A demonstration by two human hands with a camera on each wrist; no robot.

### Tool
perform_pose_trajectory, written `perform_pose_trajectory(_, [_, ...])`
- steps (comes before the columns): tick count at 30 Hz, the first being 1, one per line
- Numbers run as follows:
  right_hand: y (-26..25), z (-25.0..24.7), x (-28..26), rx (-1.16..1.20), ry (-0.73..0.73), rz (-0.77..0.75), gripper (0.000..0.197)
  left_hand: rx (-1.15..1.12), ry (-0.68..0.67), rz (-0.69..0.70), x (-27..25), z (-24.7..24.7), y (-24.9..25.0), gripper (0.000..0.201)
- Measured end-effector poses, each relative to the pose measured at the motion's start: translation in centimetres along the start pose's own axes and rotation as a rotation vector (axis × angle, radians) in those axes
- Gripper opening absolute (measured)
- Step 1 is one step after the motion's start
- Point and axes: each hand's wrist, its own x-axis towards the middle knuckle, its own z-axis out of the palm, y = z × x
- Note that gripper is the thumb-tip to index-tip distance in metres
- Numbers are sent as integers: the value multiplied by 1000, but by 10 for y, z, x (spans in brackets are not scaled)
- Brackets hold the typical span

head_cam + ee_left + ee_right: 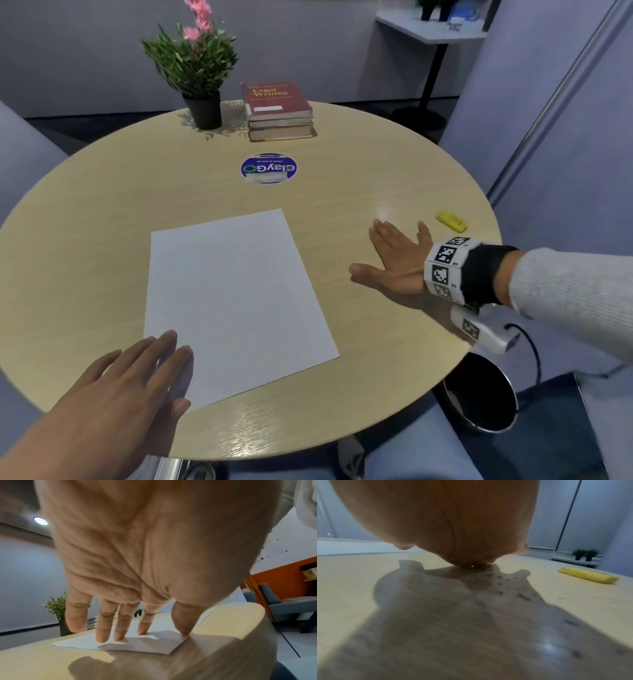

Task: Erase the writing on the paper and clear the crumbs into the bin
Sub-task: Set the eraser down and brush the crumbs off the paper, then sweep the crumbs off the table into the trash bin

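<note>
A white sheet of paper [233, 301] lies on the round wooden table [342, 171]; no writing shows on it. My left hand [137, 373] presses its straight fingers [102, 632] flat on the paper's [140, 645] near left corner. My right hand [394, 260] lies flat and open on the table right of the paper, palm down. Small dark crumbs [503, 580] lie scattered on the wood under and beside that hand [453, 520]. A yellow eraser [451, 220] [589, 576] rests just beyond it near the table's right edge. A black bin [479, 390] stands below the table's right edge.
A potted plant with pink flowers [197, 68] and a stack of books [279, 111] stand at the table's far side. A round blue sticker [269, 168] sits mid-table. Grey seats flank the table, and a partition [548, 102] rises at the right.
</note>
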Motion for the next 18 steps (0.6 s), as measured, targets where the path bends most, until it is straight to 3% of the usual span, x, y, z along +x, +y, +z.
perform_pose_trajectory(2, [-1, -4, -6, -46, 34, -45, 114, 0, -48, 11, 3, -6, 0, 59])
perform_pose_trajectory(4, [-15, 0, -18, -98, 45, -207, 109, 8, -82, 12, 10, -15, 7, 63])
perform_pose_trajectory(6, [-28, 14, -32, -125, 7, -373, 105, -4, -77, 36, 21, -25, 22, 64])
perform_pose_trajectory(8, [-26, 28, -42, -132, -43, -444, 105, -29, -52, 103, 29, -30, 41, 59])
perform_pose_trajectory(11, [6, 27, -39, -128, -56, -352, 99, -104, -67, 201, 32, -38, 58, 49])
perform_pose_trajectory(14, [35, 12, -36, -70, -10, -318, 96, -128, -71, 210, 30, -40, 60, 47])
perform_pose_trajectory(18, [72, -21, -31, 227, 299, -295, 77, -42, -63, 158, 32, -37, 65, 56])
